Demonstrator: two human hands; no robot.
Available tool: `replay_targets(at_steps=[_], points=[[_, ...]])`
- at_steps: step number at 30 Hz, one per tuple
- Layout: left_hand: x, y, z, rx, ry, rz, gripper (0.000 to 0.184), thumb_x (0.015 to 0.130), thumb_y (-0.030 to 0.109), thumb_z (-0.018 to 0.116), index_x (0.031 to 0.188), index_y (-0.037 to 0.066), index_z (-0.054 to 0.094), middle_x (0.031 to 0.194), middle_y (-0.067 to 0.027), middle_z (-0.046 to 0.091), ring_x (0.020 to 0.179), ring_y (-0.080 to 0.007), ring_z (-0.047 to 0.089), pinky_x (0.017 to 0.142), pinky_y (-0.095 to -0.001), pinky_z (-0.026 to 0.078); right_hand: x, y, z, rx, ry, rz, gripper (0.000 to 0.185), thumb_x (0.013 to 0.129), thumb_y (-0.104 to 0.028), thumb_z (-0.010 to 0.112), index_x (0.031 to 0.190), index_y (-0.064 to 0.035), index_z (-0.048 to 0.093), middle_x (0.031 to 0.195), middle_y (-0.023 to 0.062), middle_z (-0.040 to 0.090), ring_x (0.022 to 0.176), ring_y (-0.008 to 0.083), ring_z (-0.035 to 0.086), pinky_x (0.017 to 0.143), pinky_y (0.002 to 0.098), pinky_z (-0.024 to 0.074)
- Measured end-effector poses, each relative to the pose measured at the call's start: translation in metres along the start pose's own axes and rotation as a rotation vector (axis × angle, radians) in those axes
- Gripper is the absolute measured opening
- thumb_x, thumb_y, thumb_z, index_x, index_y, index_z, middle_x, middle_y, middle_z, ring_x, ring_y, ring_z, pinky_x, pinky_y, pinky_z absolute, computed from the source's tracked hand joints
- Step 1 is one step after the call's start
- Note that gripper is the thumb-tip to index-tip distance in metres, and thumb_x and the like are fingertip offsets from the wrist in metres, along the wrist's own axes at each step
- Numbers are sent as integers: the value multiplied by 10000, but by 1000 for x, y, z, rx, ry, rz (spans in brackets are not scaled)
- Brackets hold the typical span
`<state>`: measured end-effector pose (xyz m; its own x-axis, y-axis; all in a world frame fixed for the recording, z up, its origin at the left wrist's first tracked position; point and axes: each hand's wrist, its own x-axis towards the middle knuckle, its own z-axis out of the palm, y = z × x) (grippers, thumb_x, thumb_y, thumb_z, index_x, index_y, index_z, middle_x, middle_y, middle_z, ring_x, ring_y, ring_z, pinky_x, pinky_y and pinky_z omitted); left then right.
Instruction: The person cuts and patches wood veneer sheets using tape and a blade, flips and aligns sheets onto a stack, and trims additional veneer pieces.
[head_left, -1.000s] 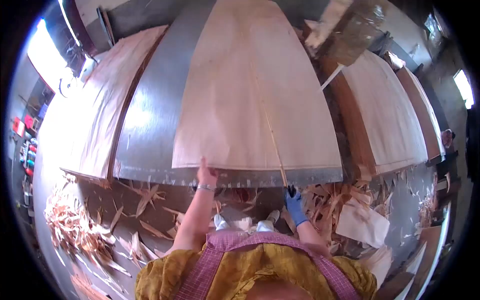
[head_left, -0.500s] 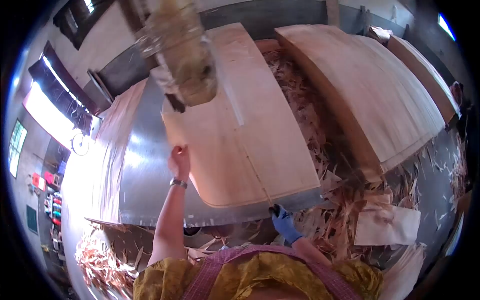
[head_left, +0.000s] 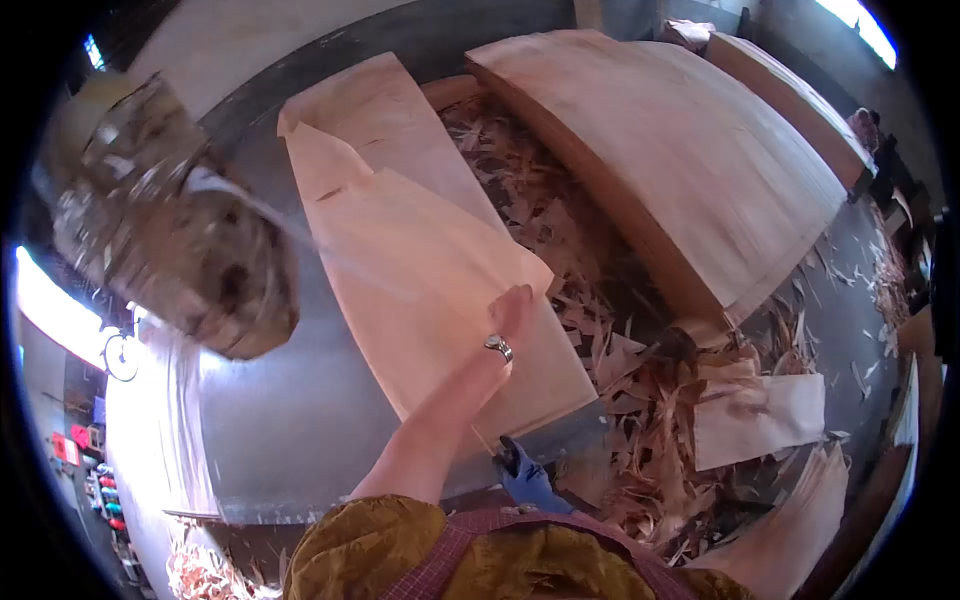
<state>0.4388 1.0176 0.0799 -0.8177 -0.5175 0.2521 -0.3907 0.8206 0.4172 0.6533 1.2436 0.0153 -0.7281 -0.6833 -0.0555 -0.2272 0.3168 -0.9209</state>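
Note:
My bare left hand, a watch on its wrist, is closed on the edge of a thin wood veneer sheet. The sheet is drawn across to the right and buckles near the hand, with a fold and a small tear at its far end. It lies over a stack of pale veneer on a grey metal-topped table. By the stack's near edge, my right hand in a blue glove with dark fingertips is closed around a thin stick; most of the stick is hidden.
A blurred, plastic-wrapped object hangs at the upper left, close to the camera. Right of the stack are veneer scraps, then a tall veneer stack. A loose veneer piece lies at the near right.
My left hand has moved right across the stack, pulling the veneer sheet's edge with it. The view has shifted, and the hanging object now appears farther left. My right hand stays near the front edge.

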Motion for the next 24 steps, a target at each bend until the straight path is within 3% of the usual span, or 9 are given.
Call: replay_targets(at_steps=[2, 5, 8, 11, 14, 17, 20, 23, 24], points=[[3, 12, 13, -31, -75, 28, 119, 834, 202, 574, 837, 94, 623, 858, -125, 658, 804, -332, 648, 703, -446, 505, 8, -22, -17, -92, -108, 83, 693, 927, -317, 588, 1491, -115, 239, 1048, 214, 668, 841, 414, 662, 688, 487, 518], [6, 33, 21, -47, -164, 77, 148, 854, 206, 548, 893, 81, 619, 904, -131, 652, 831, -329, 660, 723, -446, 525, 27, -44, -35, -226, -163, 102, 689, 929, -308, 581, 1491, -113, 232, 1014, 216, 675, 799, 431, 657, 674, 494, 522], [11, 53, 26, -17, -164, 138, 148, 849, 188, 540, 901, 80, 627, 921, -124, 655, 830, -324, 663, 720, -442, 525, 53, -39, -35, -175, -90, -64, 692, 932, -303, 567, 1499, -126, 214, 971, 219, 680, 801, 430, 657, 663, 484, 525], [19, 66, 32, -65, -172, 111, 167, 841, 212, 551, 882, 74, 636, 922, -129, 662, 816, -324, 660, 714, -444, 520, 83, -30, -24, -83, 74, -252, 617, 930, -304, 567, 1446, -105, 294, 924, 202, 686, 775, 419, 655, 635, 483, 518], [31, 78, 41, -112, -190, 127, 188, 837, 226, 554, 864, 63, 645, 921, -142, 666, 820, -331, 657, 724, -449, 515, 108, -34, -51, -321, -86, -142, 396, 928, -252, 556, 1262, -54, 475, 874, 181, 697, 725, 391, 666, 619, 486, 512], [43, 99, 48, -54, -218, 122, 213, 838, 263, 585, 842, 57, 637, 886, -149, 664, 830, -336, 656, 733, -447, 511, 139, 44, -43, -354, -42, -391, 200, 925, -239, 563, 1019, -63, 565, 745, 112, 682, 603, 282, 650, 533, 422, 498], [41, 152, 15, -36, -231, 129, 268, 847, 299, 619, 916, 44, 664, 872, -156, 668, 839, -345, 653, 749, -442, 508, 171, 36, -100, 605, -256, 350, 194, 933, -276, 568, 920, -82, 575, 683, 42, 617, 538, 161, 585, 448, 327, 442], [33, 203, 16, -564, -31, 112, 310, 846, 293, 672, 1017, 35, 674, 871, -149, 680, 826, -311, 663, 736, -404, 520, 206, 47, -196, 970, -384, 368, 228, 947, -333, 568, 891, -112, 555, 648, -1, 548, 490, 109, 511, 406, 259, 375], [24, 228, -10, -613, -4, 98, 315, 848, 267, 684, 1057, 32, 668, 873, -136, 685, 804, -259, 666, 718, -380, 524, 214, 49, -233, 1040, -365, 390, 222, 953, -330, 562, 883, -120, 554, 635, -5, 533, 478, 114, 498, 401, 256, 367]])
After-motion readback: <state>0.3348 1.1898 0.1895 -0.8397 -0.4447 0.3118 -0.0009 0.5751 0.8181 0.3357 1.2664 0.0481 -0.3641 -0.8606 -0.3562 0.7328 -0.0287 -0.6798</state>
